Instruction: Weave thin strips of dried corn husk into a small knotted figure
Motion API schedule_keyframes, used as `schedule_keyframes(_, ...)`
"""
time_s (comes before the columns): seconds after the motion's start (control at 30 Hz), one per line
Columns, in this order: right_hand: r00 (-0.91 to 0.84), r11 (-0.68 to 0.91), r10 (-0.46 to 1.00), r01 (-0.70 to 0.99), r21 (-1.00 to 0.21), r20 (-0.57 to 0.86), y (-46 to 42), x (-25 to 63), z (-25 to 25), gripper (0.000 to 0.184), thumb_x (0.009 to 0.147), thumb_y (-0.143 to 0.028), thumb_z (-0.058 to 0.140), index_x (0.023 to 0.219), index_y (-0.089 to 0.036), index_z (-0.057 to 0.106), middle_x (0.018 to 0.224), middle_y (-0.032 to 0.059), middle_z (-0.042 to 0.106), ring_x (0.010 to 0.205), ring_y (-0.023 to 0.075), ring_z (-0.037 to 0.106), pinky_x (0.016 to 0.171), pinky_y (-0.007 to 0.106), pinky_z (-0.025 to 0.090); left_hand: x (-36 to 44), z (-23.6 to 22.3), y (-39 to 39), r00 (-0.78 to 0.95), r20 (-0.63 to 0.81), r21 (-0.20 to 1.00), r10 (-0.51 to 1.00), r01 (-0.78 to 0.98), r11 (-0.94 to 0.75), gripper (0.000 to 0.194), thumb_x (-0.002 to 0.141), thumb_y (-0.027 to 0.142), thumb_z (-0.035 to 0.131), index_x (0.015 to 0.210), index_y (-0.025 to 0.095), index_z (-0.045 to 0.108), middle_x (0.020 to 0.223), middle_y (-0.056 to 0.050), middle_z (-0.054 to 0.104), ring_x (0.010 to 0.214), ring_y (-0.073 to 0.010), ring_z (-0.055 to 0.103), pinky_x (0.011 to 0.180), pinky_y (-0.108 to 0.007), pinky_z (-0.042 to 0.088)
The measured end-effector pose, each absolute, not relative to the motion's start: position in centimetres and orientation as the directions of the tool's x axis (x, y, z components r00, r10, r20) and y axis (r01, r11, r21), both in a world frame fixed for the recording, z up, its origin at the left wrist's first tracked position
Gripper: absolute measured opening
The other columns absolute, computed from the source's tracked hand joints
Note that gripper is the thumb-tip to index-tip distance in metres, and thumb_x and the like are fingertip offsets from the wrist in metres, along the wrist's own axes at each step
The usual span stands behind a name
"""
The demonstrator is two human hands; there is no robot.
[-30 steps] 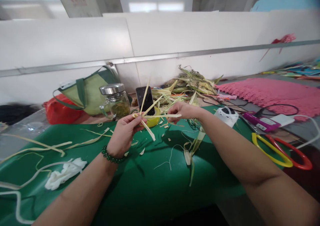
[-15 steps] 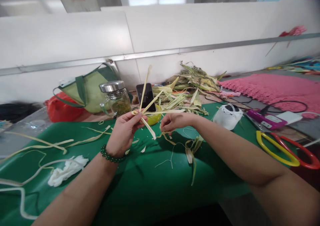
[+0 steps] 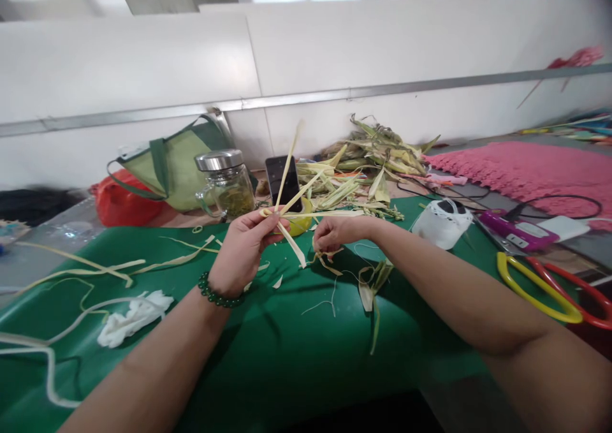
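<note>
Pale yellow husk strips (image 3: 292, 247) cross one another and fan out from the pinched fingers of my left hand (image 3: 243, 242), above the green tabletop (image 3: 296, 356). One strip points up, one runs sideways toward my other wrist, and one hangs down. My right hand (image 3: 329, 235) is closed near the hanging strip, its fingertips pinched at a thin tan strand (image 3: 329, 267) that trails below them. What exactly those fingertips hold is partly hidden. Below my right forearm lies a small bunch of green and pale husk (image 3: 373, 286), with thin thread beside it.
Behind my hands stand a glass jar mug (image 3: 229, 187), a phone (image 3: 282, 181) and a heap of dried husks (image 3: 377, 146). Large scissors (image 3: 540, 289) with yellow and red handles and a purple power strip (image 3: 519, 229) lie at right. White tissue (image 3: 134, 318) is at left.
The whole view has shifted slightly, so things appear a little to the right. Both hands keep nearly the same pose; the tan strand under my right hand has swung somewhat.
</note>
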State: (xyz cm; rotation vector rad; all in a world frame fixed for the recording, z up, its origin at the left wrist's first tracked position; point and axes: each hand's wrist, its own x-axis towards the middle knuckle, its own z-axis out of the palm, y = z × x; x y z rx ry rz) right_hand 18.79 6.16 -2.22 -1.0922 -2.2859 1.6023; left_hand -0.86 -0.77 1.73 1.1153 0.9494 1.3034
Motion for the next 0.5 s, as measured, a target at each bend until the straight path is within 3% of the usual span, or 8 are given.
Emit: schedule_keyframes(0.5,-0.738,0.162,0.614,0.466,-0.870,-0.281,6.49,19.26,-2.25,0.013,0.070,-0.022,0.059,0.061,-0.012,0.058,0.047,-0.0063,0.049,0.043,0.0032,0.040,0.044,0.017,0.032,-0.75,1.82,-0.93,0.060,0.077,0.974,0.995,-0.219,-0.062,0.022,0.058,0.029,0.079,0.071,0.013,0.072,0.067,-0.003,0.068,0.061,-0.0091,0.060,0.059,-0.018,0.050)
